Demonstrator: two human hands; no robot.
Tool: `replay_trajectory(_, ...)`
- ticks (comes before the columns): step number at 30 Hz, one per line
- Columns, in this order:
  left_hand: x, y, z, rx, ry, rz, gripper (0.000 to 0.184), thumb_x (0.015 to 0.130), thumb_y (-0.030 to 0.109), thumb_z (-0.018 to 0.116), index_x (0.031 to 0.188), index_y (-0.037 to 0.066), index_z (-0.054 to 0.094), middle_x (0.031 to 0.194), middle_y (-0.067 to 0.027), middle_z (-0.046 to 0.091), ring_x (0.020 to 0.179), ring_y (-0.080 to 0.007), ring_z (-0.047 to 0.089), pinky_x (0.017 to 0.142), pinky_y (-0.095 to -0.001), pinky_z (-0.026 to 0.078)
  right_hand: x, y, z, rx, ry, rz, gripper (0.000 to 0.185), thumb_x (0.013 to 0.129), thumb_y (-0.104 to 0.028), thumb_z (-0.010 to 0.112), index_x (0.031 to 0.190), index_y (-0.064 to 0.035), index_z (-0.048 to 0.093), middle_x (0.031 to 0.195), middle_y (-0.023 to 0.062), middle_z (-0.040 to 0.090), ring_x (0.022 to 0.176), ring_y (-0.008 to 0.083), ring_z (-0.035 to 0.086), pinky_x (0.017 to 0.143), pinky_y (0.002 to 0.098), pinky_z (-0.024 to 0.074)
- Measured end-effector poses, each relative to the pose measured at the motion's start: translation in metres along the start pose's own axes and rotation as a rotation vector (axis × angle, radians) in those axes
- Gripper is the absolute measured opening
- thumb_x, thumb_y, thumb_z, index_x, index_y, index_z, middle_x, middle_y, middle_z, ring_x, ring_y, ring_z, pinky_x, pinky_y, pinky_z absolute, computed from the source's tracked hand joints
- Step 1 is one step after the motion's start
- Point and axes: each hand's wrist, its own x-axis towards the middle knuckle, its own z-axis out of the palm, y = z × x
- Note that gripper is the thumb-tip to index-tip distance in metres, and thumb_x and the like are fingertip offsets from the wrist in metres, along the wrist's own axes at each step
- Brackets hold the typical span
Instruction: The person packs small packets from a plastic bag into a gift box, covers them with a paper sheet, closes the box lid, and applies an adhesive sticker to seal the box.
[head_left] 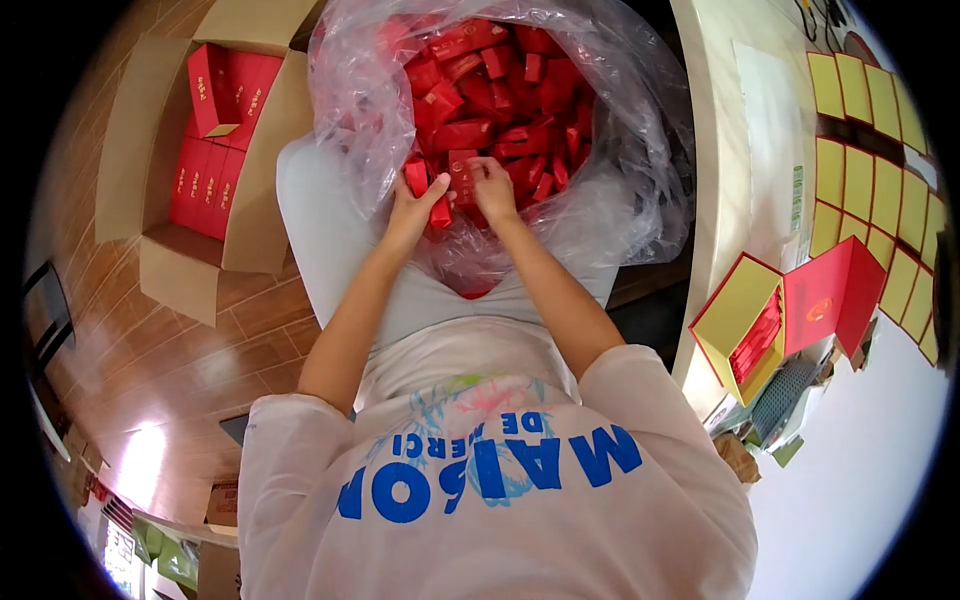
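Observation:
A large clear plastic bag full of small red packets lies open at my lap. My left hand is closed around small red packets at the bag's near left edge. Just to its right, my right hand has its fingers bent at the side of a red packet with gold print. Both hands are close together over the near part of the bag. Some fingertips are hidden among the packets.
An open cardboard box with red boxes stands on the wooden floor at left. On the table at right are an open red and yellow box holding red packets and rows of yellow box parts.

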Motion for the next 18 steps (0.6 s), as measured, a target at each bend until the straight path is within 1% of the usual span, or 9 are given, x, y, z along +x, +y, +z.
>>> replay_trajectory(1,-0.001,0.005,0.002,-0.051,-0.033,-0.054,0.063,0.086,0.025,0.071,0.133,0.002,0.036,0.112,-0.0115,0.059,0.093,-0.0177,0.063,0.085,-0.0318,0.05,0.009,0.007,0.0,-0.046,0.055,0.097,0.033,0.094,-0.023,0.053,0.118,-0.0006,0.059,0.114,0.0205,0.063,0.104,0.0322,0.061,0.09,0.0382,0.0466)
replay_trajectory(4,0.006,0.006,-0.004,-0.024,-0.072,-0.096,0.056,0.086,0.022,0.07,0.127,0.005,0.036,0.105,-0.0096,0.06,0.087,-0.0195,0.065,0.077,-0.0333,0.054,0.028,0.043,0.017,-0.203,0.029,0.058,0.047,0.088,-0.027,0.063,0.124,0.0003,0.053,0.119,0.023,0.06,0.109,0.034,0.059,0.093,0.0394,0.0459)
replay_trajectory(8,0.006,0.005,-0.001,-0.114,-0.075,-0.095,0.053,0.087,0.021,0.07,0.126,0.004,0.038,0.098,-0.0084,0.061,0.088,-0.0204,0.065,0.078,-0.0348,0.054,0.039,0.062,0.03,-0.288,-0.009,0.101,0.052,0.084,-0.031,0.068,0.124,-0.0011,0.055,0.122,0.0234,0.058,0.115,0.0363,0.056,0.094,0.0417,0.0459)
replay_trajectory(10,0.005,0.004,0.0,-0.233,-0.035,-0.131,0.053,0.087,0.021,0.069,0.126,0.004,0.038,0.098,-0.0089,0.061,0.09,-0.0206,0.064,0.078,-0.0357,0.055,0.029,0.052,0.024,-0.503,-0.154,-0.086,0.045,0.08,-0.031,0.07,0.111,0.0004,0.059,0.104,0.0239,0.063,0.098,0.0385,0.062,0.082,0.0429,0.049)
replay_trajectory(11,0.006,0.004,0.0,-0.235,-0.039,-0.135,0.053,0.087,0.021,0.069,0.126,0.004,0.038,0.098,-0.0089,0.061,0.09,-0.0206,0.064,0.078,-0.0357,0.055,0.025,0.049,0.02,-0.505,-0.151,-0.082,0.045,0.08,-0.031,0.07,0.111,0.0004,0.059,0.104,0.0239,0.063,0.098,0.0385,0.062,0.082,0.0429,0.049)
replay_trajectory(13,0.011,0.003,-0.004,-0.317,-0.059,-0.228,0.058,0.085,0.018,0.071,0.129,0.003,0.036,0.112,-0.0105,0.054,0.095,-0.0209,0.062,0.077,-0.0367,0.056,0.015,0.042,0.015,-0.478,-0.071,-0.299,0.041,0.08,-0.03,0.07,0.103,0.0022,0.059,0.099,0.0263,0.062,0.094,0.0439,0.061,0.078,0.0445,0.0495)
replay_trajectory(14,0.011,0.003,-0.003,-0.318,-0.059,-0.229,0.058,0.085,0.018,0.071,0.129,0.003,0.036,0.112,-0.0105,0.054,0.095,-0.0209,0.062,0.077,-0.0367,0.056,0.01,0.035,0.012,-0.492,0.099,-0.303,0.032,0.083,-0.026,0.068,0.096,0.0017,0.058,0.092,0.0222,0.065,0.081,0.0353,0.066,0.069,0.04,0.0517)
replay_trajectory(15,0.008,0.007,-0.001,-0.33,-0.043,-0.212,0.058,0.085,0.018,0.071,0.129,0.004,0.037,0.111,-0.01,0.054,0.094,-0.0204,0.062,0.077,-0.0367,0.056,0.01,0.027,0.005,-0.493,0.098,-0.303,0.032,0.083,-0.026,0.068,0.096,0.0017,0.058,0.092,0.0222,0.065,0.081,0.0353,0.066,0.069,0.04,0.0517)
replay_trajectory(18,0.005,0.009,-0.002,-0.331,-0.03,-0.206,0.056,0.085,0.019,0.071,0.128,0.004,0.038,0.109,-0.0088,0.055,0.093,-0.0194,0.062,0.075,-0.0367,0.056,0.007,0.004,-0.026,0.299,0.12,0.074,0.018,0.089,-0.014,0.063,0.098,-0.0003,0.056,0.088,0.0133,0.066,0.069,0.0203,0.066,0.06,0.0304,0.0525)
